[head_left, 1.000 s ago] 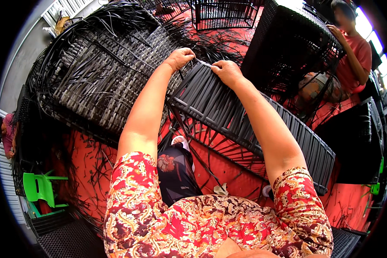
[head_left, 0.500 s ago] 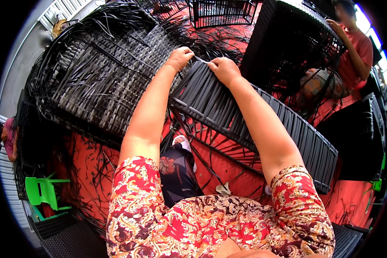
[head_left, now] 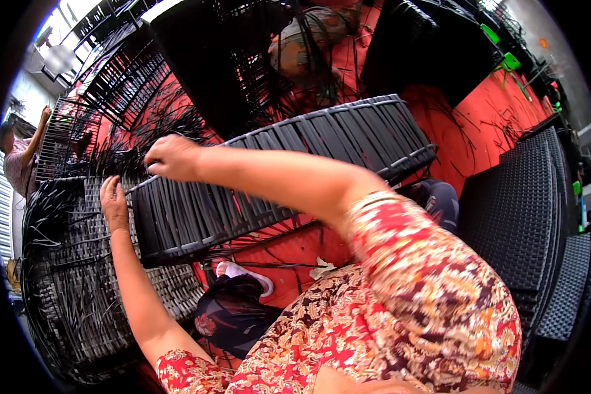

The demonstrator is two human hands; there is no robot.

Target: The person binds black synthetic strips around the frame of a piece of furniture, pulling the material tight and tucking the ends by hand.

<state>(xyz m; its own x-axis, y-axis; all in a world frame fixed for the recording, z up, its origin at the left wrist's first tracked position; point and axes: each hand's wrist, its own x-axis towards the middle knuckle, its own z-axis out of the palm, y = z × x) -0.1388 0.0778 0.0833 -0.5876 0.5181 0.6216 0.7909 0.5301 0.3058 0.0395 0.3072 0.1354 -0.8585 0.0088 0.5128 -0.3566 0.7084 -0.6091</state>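
Observation:
A long black frame panel (head_left: 262,190), wrapped crosswise with flat plastic rattan strips, slants across in front of me. At its left end my left hand (head_left: 115,207) points upward, its fingers close together on a thin grey rattan strip (head_left: 138,185) along the panel's end. Just right of it and farther away, my right hand (head_left: 175,158) is closed, its fingertips by the same strip and slightly smeared by motion. The fingertips partly hide what they pinch. Beneath the panel's left end lies a grey-and-black woven rattan piece (head_left: 95,315) with many loose strands.
Black wicker furniture (head_left: 210,59) stands beyond the panel, with a person's patterned trouser leg (head_left: 305,43) beside it. Another person (head_left: 23,154) is at the far left. Stacked wicker panels (head_left: 515,217) stand at right. Strip scraps litter the red floor (head_left: 440,141).
My view has swung to the right, so the panel and woven piece appear farther left. My right forearm now crosses over the panel. Both hands remain around the panel's end.

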